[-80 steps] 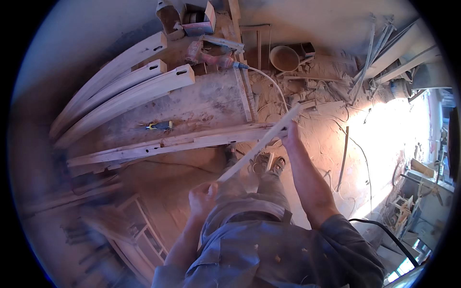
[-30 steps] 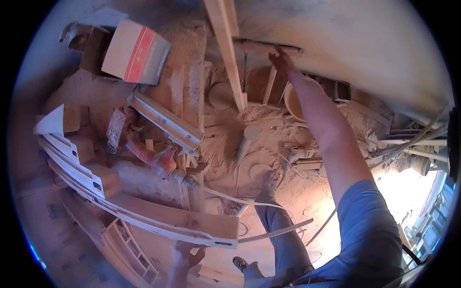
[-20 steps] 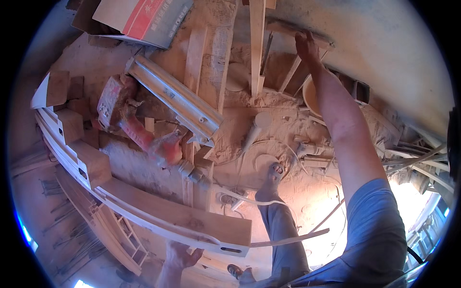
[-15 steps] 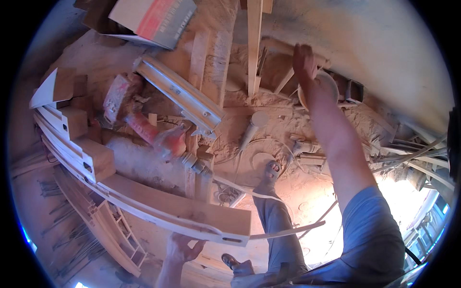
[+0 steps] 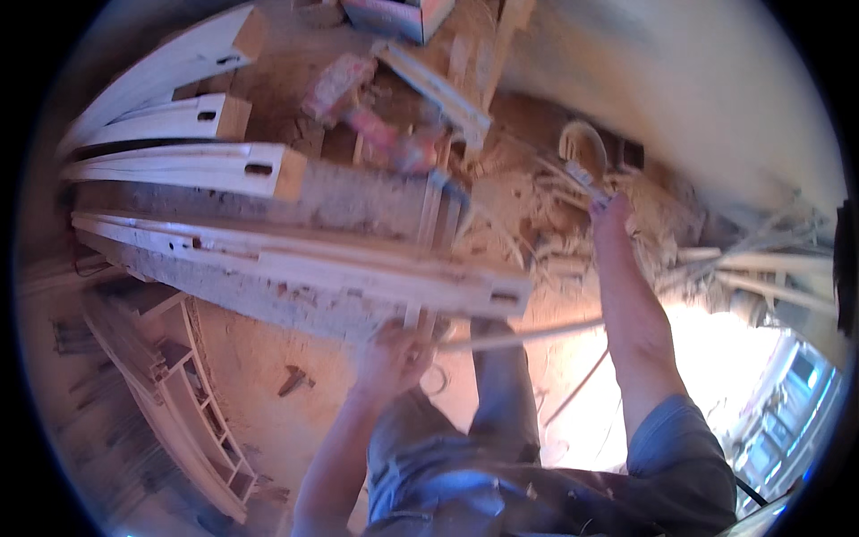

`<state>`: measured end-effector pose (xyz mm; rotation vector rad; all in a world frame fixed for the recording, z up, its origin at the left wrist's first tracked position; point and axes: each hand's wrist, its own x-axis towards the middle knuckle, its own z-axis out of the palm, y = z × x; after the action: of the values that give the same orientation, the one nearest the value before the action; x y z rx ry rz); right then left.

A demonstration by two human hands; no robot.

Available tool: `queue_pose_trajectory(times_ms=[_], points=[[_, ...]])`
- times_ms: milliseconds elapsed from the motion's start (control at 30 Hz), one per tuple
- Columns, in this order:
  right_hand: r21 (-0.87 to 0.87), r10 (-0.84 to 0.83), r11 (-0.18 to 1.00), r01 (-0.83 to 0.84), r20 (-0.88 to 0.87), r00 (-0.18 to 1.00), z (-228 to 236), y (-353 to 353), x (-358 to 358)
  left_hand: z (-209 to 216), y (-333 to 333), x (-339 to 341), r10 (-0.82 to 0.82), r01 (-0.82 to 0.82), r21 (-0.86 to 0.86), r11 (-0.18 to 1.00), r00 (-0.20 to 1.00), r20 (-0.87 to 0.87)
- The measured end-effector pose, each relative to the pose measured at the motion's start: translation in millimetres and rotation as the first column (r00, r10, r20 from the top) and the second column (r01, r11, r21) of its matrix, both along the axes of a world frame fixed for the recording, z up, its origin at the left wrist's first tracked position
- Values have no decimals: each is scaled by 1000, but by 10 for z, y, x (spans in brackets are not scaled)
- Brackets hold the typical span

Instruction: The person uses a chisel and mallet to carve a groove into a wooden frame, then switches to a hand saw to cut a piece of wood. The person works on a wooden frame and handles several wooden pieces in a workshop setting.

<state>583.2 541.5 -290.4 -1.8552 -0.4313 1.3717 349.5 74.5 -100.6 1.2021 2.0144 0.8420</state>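
Observation:
My right hand (image 5: 611, 213) is reached out ahead, closed round the near end of a slim pale tool (image 5: 583, 179). Its exact kind is blurred; its far end points toward a round, pale-rimmed container (image 5: 582, 143). My left hand (image 5: 394, 356) is at the near edge of a long wooden beam (image 5: 358, 267) with slots cut in it, close to the beam's right end. Blur smears its fingers, so whether they grip anything does not show. A thin wooden strip (image 5: 523, 338) runs rightward from beside this hand.
Several slotted beams (image 5: 206, 166) lie across the bench at left. Beyond them sit a dusty red power tool (image 5: 385, 134), a metal-edged bar (image 5: 438, 89) and a box (image 5: 398, 20). A hammer-like tool (image 5: 295, 380) lies on the floor; wooden lengths (image 5: 769, 268) are piled at right.
My right hand has come back from beside the round container and now holds a slim tool. My left hand remains near the beam's end. The whole view has shifted, showing more slotted beams.

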Motion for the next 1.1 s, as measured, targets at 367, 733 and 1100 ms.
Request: queue_pose_trajectory(times_ms=[367, 733, 1100], points=[[231, 143, 958, -170, 131, 981, 2902, -3693, 2875, -256, -42, -64, -323, 343, 121, 931, 933, -160], [-453, -424, 846, 282, -249, 871, 2333, -8232, 2093, -270, -124, -54, -346, 434, 195, 880, 865, -364], [-787, -673, 425, 447, 55, 737, 2041, -9931, 1194, -379, -143, -74, -341, 580, 206, 788, 690, -639]])
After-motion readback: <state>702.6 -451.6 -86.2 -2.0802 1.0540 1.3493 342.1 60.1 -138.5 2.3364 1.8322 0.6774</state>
